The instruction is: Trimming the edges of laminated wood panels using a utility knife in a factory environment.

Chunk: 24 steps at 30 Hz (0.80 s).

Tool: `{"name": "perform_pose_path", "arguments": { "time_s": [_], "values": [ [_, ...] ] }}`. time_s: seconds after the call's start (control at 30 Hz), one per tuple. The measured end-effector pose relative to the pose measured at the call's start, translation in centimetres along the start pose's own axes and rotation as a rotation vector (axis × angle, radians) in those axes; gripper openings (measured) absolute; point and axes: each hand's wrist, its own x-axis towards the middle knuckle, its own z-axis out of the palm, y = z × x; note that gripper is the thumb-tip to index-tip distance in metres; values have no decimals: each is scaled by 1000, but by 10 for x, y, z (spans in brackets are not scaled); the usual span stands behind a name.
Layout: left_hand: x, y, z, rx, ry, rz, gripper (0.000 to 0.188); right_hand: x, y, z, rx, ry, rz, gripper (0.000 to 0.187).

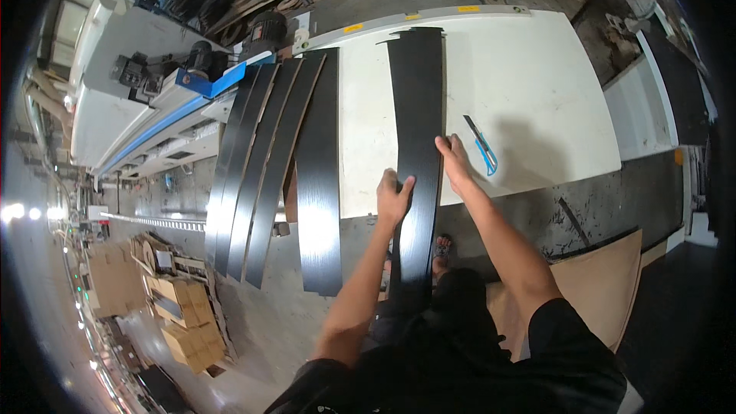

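Note:
A long black board [418, 100] lies lengthways across the white tabletop, its near end reaching over the table edge toward my body. Thin dark layers or strips stick out unevenly at its far end. My left hand [395, 196] grips the left edge, thumb on top and fingers curled. Farther along, my right hand [455, 161] holds the right edge between its thumb and fingers. A blue utility knife [484, 152] with its dark blade out rests on the table just right of my right hand.
Left of the board, several more black boards [318, 161] lie side by side, overhanging the white table [529, 69]. A machine with a blue rail [192, 84] stands at the left. Cardboard boxes [184, 322] sit on the floor at lower left. A brown sheet [606, 284] leans at lower right.

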Motion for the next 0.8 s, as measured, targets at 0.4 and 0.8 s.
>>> {"name": "perform_pose_path", "arguments": {
  "time_s": [0.4,0.8],
  "values": [
    [-13,24,3,-145,-97,-285,89,-47,-7,33,127,-174,205,106],
    [-215,-66,9,-420,-327,-543,101,-270,138,4,307,-36,582,72]
  ]
}}
